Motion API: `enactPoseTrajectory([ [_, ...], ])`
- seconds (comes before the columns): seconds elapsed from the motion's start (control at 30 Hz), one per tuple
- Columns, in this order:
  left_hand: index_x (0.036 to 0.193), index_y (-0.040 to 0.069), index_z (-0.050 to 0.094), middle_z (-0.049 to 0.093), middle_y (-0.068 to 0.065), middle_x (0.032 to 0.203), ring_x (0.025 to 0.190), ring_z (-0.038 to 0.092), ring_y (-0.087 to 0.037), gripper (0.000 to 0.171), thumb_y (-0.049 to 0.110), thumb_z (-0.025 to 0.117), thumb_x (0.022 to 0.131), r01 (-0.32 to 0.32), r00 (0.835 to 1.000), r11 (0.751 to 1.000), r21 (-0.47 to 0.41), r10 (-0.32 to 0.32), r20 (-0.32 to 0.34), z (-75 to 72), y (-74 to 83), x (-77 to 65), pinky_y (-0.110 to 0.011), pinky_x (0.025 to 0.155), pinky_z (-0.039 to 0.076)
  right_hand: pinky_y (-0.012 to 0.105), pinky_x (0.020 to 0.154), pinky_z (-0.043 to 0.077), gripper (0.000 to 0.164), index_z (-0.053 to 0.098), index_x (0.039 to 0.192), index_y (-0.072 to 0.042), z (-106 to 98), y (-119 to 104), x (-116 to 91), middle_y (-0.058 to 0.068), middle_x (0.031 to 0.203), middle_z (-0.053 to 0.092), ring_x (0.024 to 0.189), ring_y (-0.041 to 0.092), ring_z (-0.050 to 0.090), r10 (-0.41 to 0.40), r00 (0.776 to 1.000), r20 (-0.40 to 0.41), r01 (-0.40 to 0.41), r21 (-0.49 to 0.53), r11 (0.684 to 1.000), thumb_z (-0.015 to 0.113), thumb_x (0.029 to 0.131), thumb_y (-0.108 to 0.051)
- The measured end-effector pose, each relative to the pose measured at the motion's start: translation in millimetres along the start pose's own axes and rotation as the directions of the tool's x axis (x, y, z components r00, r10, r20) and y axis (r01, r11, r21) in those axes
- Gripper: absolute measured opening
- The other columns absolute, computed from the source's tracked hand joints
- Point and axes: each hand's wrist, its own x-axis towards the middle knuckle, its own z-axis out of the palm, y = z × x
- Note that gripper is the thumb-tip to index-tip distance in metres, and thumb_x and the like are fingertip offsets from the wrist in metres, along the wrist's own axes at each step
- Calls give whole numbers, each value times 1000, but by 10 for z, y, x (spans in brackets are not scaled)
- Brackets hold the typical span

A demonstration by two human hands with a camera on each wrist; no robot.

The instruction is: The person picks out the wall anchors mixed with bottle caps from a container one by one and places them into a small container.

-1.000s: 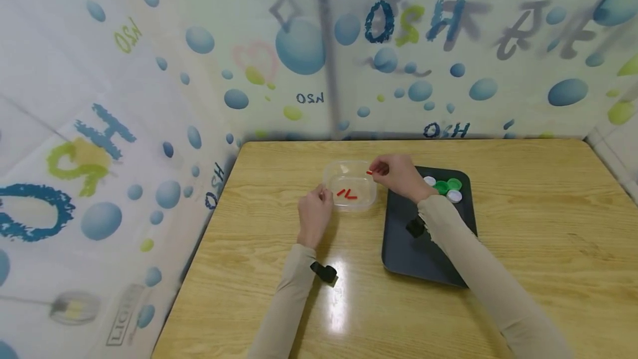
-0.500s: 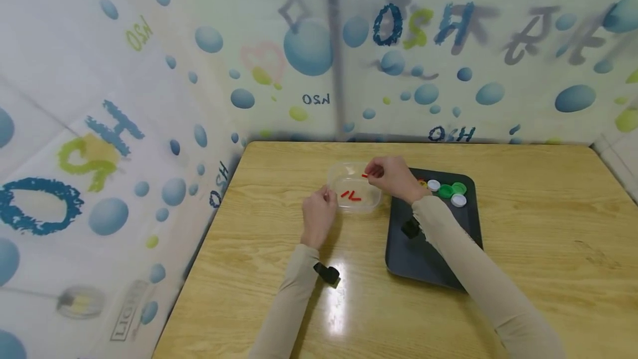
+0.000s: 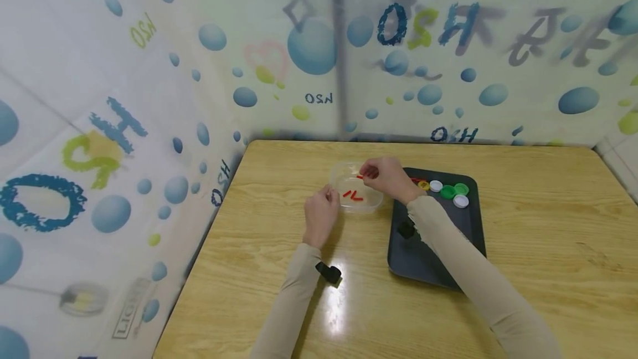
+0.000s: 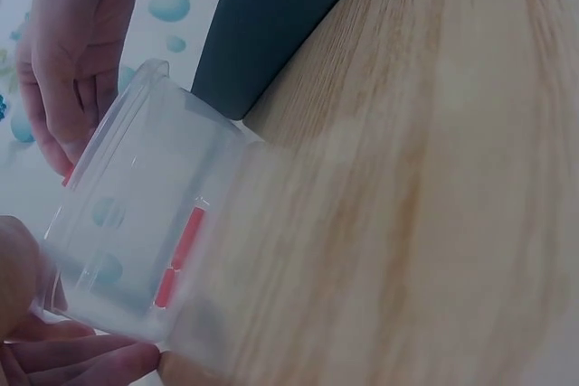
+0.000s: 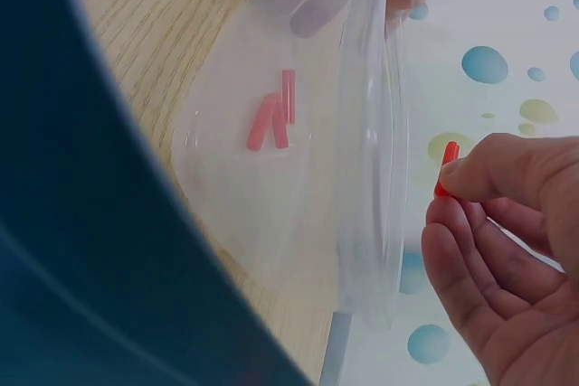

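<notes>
A clear plastic container point(image 3: 372, 204) stands on the table with several short red sticks point(image 3: 355, 197) on its bottom. My left hand point(image 3: 320, 216) grips the container's rim at its near left side, thumb and fingers on either side of the wall in the left wrist view. Over the far right part of the container, my right hand point(image 3: 390, 178) pinches another red stick point(image 5: 449, 167) between thumb and index finger. In the right wrist view this stick is above the rim, apart from the container wall point(image 5: 371, 178).
Right of the container lies a dark tray point(image 3: 423, 259), partly under my right forearm. Toward its far end are green caps point(image 3: 447, 191), white caps point(image 3: 461, 201), a yellow ring-like piece point(image 3: 423, 185) and some red pieces point(image 3: 416, 180). A patterned wall stands behind the table point(image 3: 249, 270).
My right hand has shifted left, from the container's right edge to over it, still pinching the red stick. More of the tray's yellow and red pieces show. My left hand stays on the rim.
</notes>
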Motion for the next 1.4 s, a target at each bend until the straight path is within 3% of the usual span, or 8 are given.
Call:
enactPoseTrajectory([
  [0.37,74,5,68,48,0,55,53,45,-18,22,11,55,91,-13,1000,1000,3,13,6,-14,10,2,-32,50,39,39,84,57,13,72,102,-3,66,-45,39,10,96,74,87,21,69,-40,999,-4,40,10,999,68,91,-7],
  [0.8,65,9,58,54,-6,54,52,52,-26,25,12,55,90,-15,1000,1000,14,15,-17,10,22,-18,-41,53,46,41,86,58,17,73,108,-1,120,-32,82,12,102,75,92,23,70,-28,1000,2,28,2,1000,68,94,-9],
  [1.07,68,8,62,56,-7,55,53,55,-29,24,13,55,91,-15,1000,999,29,16,-26,22,21,-22,-44,55,49,41,87,58,19,73,111,-1,118,-12,70,12,105,74,93,23,69,-22,1000,-4,22,-10,1000,66,95,-9],
  [1.4,70,5,62,43,2,54,50,37,-13,22,10,54,91,-11,1000,1000,-21,11,4,-2,18,-12,-26,47,30,44,90,56,20,71,113,0,-14,43,-16,14,107,73,95,27,67,25,1000,-13,-25,-2,1000,65,96,-9],
])
